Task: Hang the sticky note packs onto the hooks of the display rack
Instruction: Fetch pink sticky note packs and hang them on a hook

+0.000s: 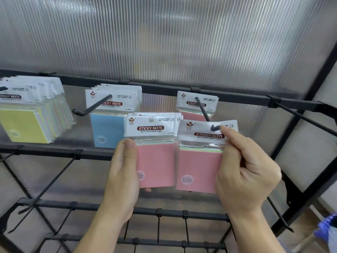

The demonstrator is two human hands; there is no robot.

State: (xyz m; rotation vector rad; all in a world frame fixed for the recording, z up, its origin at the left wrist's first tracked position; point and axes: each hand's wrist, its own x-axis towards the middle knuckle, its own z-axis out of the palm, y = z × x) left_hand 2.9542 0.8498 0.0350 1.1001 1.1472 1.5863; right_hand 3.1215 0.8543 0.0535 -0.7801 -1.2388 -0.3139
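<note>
My left hand (pixel 122 179) grips a stack of pink sticky note packs (pixel 156 161) in front of the rack, thumb on the front. My right hand (pixel 244 172) pinches the white header of a single pink pack (pixel 198 170), whose hanging hole sits at the tip of a black hook (pixel 203 109). Further back on that hook hangs another pink pack (pixel 197 102). Blue packs (pixel 107 130) hang on the middle hook (pixel 91 108), and yellow packs (pixel 23 125) hang at the left.
The black top bar (pixel 160 87) of the rack runs across in front of a ribbed translucent panel (pixel 164 37). An empty hook (pixel 306 119) sticks out at the right. Lower bars (pixel 54 151) carry more bare hooks. Something blue (pixel 328 225) lies at the lower right.
</note>
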